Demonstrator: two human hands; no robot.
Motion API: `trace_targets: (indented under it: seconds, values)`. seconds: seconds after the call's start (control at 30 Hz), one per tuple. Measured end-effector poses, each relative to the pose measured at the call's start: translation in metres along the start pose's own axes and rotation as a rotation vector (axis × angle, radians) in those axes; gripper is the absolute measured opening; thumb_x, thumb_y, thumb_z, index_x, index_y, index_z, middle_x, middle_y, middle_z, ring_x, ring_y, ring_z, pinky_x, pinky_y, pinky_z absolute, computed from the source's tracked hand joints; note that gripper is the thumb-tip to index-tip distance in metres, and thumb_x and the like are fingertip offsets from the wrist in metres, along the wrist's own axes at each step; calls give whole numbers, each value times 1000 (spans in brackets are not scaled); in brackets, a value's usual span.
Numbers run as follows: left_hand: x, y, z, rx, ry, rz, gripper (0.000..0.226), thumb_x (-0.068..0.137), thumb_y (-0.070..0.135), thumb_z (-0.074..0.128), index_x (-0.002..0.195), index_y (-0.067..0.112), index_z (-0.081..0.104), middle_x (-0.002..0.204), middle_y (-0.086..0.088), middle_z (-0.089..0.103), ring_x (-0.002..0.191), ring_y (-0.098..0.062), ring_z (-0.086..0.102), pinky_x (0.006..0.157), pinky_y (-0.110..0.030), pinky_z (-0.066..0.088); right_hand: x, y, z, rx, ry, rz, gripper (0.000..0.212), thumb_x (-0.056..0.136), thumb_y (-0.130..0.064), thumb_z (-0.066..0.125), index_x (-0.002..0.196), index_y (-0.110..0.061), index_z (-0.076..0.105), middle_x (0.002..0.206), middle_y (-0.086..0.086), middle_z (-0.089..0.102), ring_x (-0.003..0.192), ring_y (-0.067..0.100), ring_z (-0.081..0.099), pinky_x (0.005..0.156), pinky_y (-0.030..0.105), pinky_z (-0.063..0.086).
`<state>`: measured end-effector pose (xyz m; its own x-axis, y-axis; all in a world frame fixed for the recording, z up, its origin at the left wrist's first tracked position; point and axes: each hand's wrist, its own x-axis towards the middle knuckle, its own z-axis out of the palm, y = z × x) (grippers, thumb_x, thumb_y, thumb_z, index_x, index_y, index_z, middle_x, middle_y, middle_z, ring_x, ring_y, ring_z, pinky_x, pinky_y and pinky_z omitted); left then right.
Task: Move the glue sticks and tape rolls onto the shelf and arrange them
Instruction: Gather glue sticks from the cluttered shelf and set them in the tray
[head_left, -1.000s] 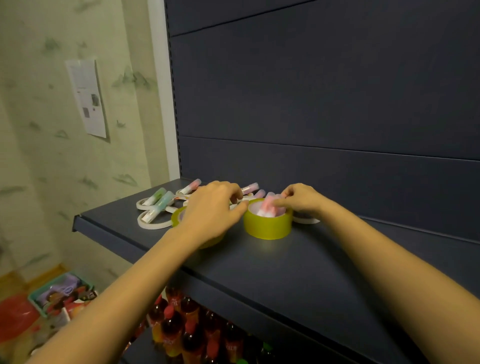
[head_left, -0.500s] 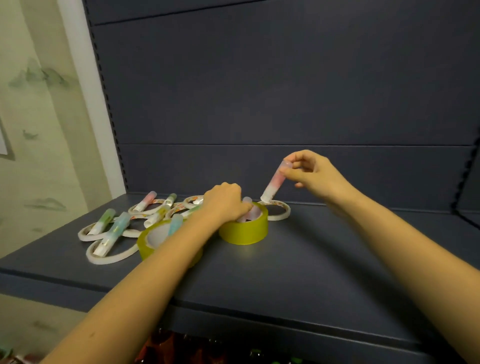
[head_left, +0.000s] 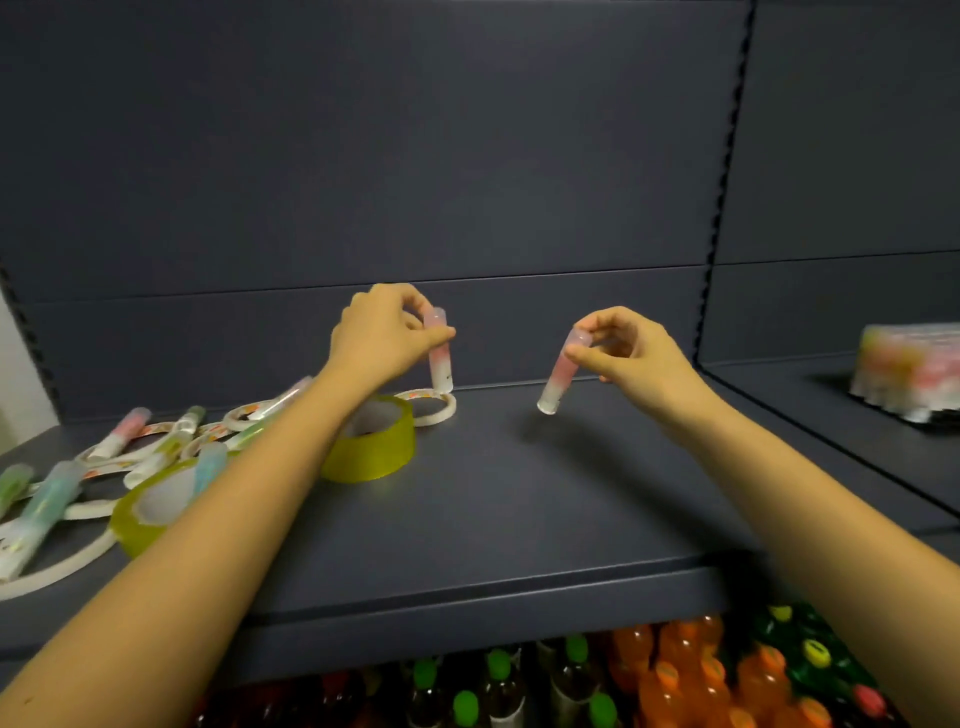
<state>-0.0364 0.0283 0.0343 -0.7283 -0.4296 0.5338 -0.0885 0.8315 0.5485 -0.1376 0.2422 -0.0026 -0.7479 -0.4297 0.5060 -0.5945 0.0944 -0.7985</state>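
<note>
My left hand (head_left: 382, 335) pinches a pink-and-white glue stick (head_left: 439, 358) near its top, upright above a thin white tape ring (head_left: 439, 410). My right hand (head_left: 626, 351) pinches a second pink glue stick (head_left: 561, 376), tilted, its lower end just above the dark shelf (head_left: 519, 493). A yellow tape roll (head_left: 376, 447) lies under my left forearm. Another yellow roll (head_left: 145, 506) sits nearer the front, with a blue glue stick (head_left: 210, 467) leaning in it. Several more glue sticks (head_left: 44, 506) and thin white tape rings (head_left: 57, 571) lie scattered at the left.
The shelf's dark back panel (head_left: 467, 182) rises behind everything. A wrapped pastel pack (head_left: 909, 371) sits on the neighbouring shelf at the right. Below the shelf edge stand drink bottles (head_left: 675, 675) with green and orange caps.
My left hand lifted a pink glue stick out of the yellow roll. My right hand carried its glue stick rightward and lower toward the shelf. The view swung to the right.
</note>
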Motion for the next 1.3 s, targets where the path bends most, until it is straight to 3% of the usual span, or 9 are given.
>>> trace_targets:
  seconds: [0.2,0.37,0.53,0.63,0.73,0.9,1.07,1.3]
  values:
    - [-20,74,46,-100,-65,226,18,73,31,76,83,20,65,97,3,68,92,-16,63,85,-41,51,-33,11,-77,-94,98,20,9,85,-19,66,91,-23,60,89,-11,64,73,0,60,72,22,48]
    - [-43,141,99,-166,-98,328,13,74,30,74,81,23,66,85,7,68,85,-14,62,80,-37,52,-64,32,-149,-160,209,44,9,84,-15,67,92,-17,61,90,-7,64,80,8,60,73,22,48]
    - [-63,211,150,-228,-221,348,13,73,26,76,82,23,66,85,0,70,86,-20,64,82,-42,52,-89,57,-228,-207,250,66,12,84,-11,67,92,-16,59,86,-5,61,74,11,57,64,8,44]
    - [-76,248,180,-234,-226,338,14,72,24,76,82,24,66,84,0,70,85,-19,63,82,-43,52,-103,71,-276,-219,286,87,15,82,-12,69,87,-22,59,85,-3,64,71,11,60,69,22,48]
    - [-88,277,208,-257,-208,317,16,71,22,77,83,22,66,84,2,70,79,-16,64,80,-43,53,-116,86,-314,-223,285,74,19,81,-11,70,85,-26,58,82,-6,62,68,2,58,72,24,48]
    - [-101,313,244,-287,-149,288,18,72,17,74,86,20,62,84,6,67,74,-16,64,77,-42,54,-122,108,-358,-213,263,77,15,82,-11,70,91,-17,60,88,-2,63,79,13,58,80,37,51]
    - [-95,332,269,-232,-146,264,21,70,19,76,82,23,59,83,4,68,78,-15,65,78,-39,54,-115,123,-382,-239,247,26,16,82,-11,69,94,-16,59,85,-10,61,74,2,56,72,15,45]
    - [-67,349,303,-159,-144,272,24,69,26,80,81,24,60,79,6,66,75,-11,62,75,-30,52,-86,147,-400,-275,223,-5,17,84,-13,68,98,-15,58,90,-7,59,72,-4,55,63,2,41]
